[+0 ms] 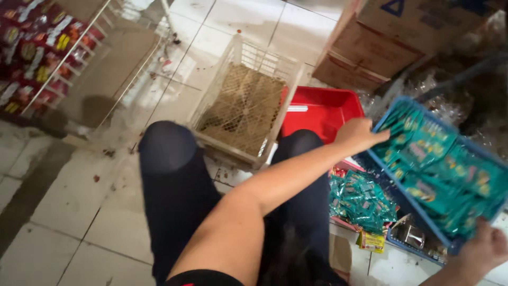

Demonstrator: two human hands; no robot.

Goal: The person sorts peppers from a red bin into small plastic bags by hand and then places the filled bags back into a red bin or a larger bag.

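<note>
I hold a blue plastic basket (379,117) tilted at the right, full of green snack packets (434,169). My left hand (357,135) grips its near-left corner, the arm crossing over my dark-clad knees. My right hand (482,250) grips the basket's lower right rim. Below the basket lies a pile of the same green packets (360,201) on the floor.
An empty white wire crate (248,103) stands ahead of my knees, a red tray (323,108) beside it. Cardboard boxes (381,42) sit at the back right. A white rack with red packets (37,53) is at the left. The tiled floor is dirty.
</note>
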